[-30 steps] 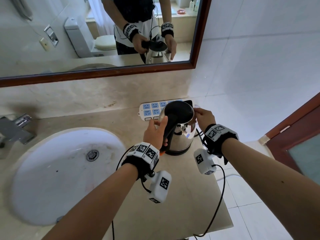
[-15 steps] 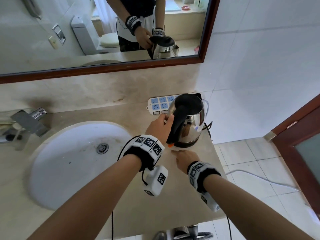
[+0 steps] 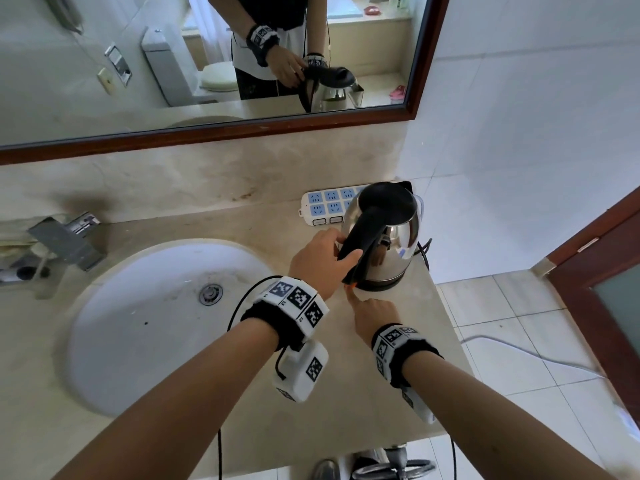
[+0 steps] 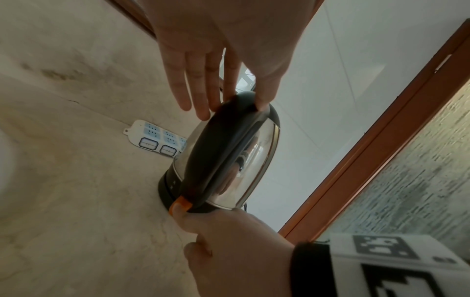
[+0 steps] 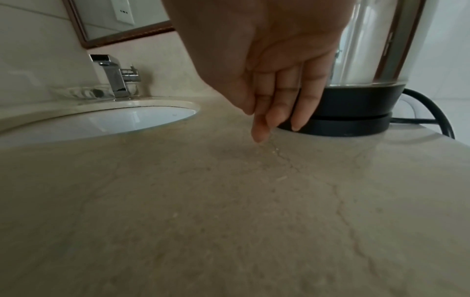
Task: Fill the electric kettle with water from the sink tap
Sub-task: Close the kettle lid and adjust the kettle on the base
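Note:
The steel electric kettle [image 3: 394, 237] with a black lid and handle stands on its black base [image 5: 343, 126] at the back right of the counter. My left hand [image 3: 322, 261] holds the upper part of the handle, thumb across it and fingers [image 4: 193, 84] on the other side. In front of the kettle, my right hand [image 3: 370, 317] has one fingertip against the orange switch [image 4: 181, 204] at the foot of the handle; its other fingers [image 5: 262, 120] hang down to the countertop. The square chrome tap [image 3: 65, 240] is at the far left over the white sink [image 3: 138, 323].
A white power strip [image 3: 325, 206] lies against the wall behind the kettle. A black cord [image 3: 424, 251] runs from the base off the counter's right edge. A framed mirror [image 3: 242, 129] hangs above. A brown door [image 3: 606, 271] stands to the right over tiled floor.
My right hand left the kettle's right side, came down in front of it, and now has a fingertip at the orange switch. The left hand has stayed on the handle.

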{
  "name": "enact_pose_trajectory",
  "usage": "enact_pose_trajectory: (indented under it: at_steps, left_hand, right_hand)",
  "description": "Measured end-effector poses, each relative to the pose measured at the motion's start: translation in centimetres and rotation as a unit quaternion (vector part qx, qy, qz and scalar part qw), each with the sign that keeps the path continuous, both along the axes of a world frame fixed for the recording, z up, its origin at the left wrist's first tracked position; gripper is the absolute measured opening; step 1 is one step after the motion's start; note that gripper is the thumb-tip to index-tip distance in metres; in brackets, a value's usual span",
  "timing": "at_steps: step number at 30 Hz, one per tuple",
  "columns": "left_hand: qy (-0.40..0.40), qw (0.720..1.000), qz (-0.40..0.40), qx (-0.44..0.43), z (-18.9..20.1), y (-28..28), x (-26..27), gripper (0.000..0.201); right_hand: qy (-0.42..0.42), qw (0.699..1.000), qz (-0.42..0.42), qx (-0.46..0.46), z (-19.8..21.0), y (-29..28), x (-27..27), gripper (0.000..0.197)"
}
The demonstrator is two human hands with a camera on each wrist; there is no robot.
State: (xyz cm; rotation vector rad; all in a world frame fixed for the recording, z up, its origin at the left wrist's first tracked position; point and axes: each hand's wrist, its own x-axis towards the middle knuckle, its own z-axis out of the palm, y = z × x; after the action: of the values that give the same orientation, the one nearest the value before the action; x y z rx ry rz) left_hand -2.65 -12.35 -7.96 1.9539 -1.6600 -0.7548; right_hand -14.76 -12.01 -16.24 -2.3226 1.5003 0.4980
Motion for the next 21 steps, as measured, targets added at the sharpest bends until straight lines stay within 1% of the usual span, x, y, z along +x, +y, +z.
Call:
enact_pose_trajectory:
  at_steps: [7, 16, 21]
  left_hand:
    - [-0.011, 1.000, -0.007, 0.000, -0.1, 0.2, 0.0, 0.037]
    - [-0.041, 0.999, -0.018, 0.006, -0.1, 0.1, 0.1, 0.039]
    - [-0.059, 0.998, -0.018, 0.013, 0.0, 0.2, 0.0, 0.039]
  right_hand:
    - [0.030, 0.999, 0.008, 0.015, 0.1, 0.1, 0.3, 0.069]
    - [0.021, 1.000, 0.007, 0.018, -0.2, 0.7, -0.1, 0.072]
    - [0.024, 0.999, 0.027, 0.011, 0.6, 1.3, -0.9, 0.073]
